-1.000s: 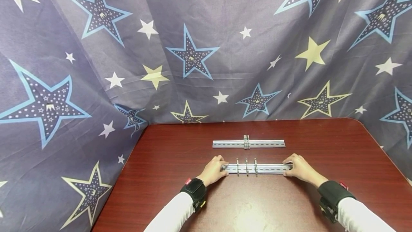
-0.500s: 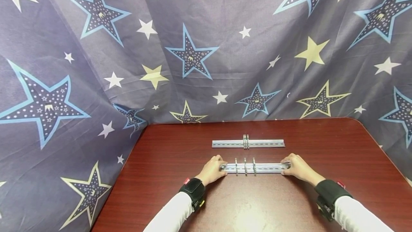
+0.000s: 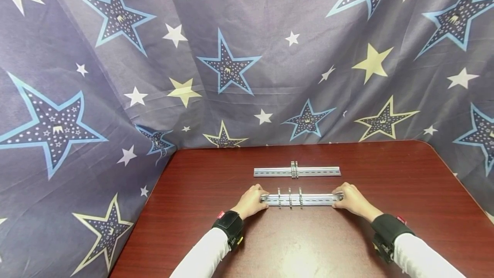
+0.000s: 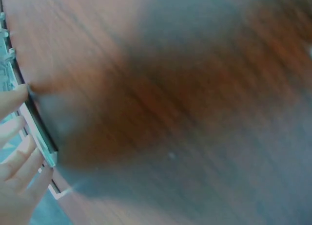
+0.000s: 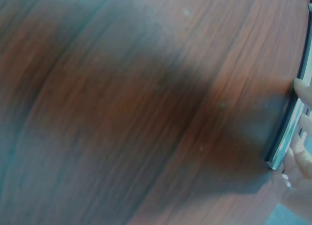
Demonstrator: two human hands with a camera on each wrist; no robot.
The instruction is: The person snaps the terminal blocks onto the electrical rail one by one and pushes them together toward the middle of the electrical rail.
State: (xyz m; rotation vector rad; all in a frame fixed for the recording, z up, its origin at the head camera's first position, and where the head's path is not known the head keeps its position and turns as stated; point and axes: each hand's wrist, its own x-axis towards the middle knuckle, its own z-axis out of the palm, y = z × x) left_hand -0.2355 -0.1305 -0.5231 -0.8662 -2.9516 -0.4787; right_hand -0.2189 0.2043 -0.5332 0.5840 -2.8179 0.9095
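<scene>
A slotted silver metal DIN rail (image 3: 316, 200) lies crosswise in front of me, with three narrow clips (image 3: 290, 198) spaced apart near its left-middle part. My left hand (image 3: 250, 201) grips the rail's left end, thumb on the near edge and fingers at the far edge. At the right end, my right hand (image 3: 352, 200) holds it the same way. In the left wrist view the rail's end (image 4: 51, 157) shows between thumb and fingers; the right wrist view shows the other end (image 5: 275, 161) under the right hand.
Behind it, a second similar rail (image 3: 318, 171) lies parallel on the reddish-brown wooden table (image 3: 208, 170), with narrow clips (image 3: 294, 169) close together at its middle. A star-patterned cloth (image 3: 239, 110) hangs along the table's back and left sides.
Both hands and the near rail have shifted slightly left and a little away from me, closer to the back rail. The grip at both ends is kept.
</scene>
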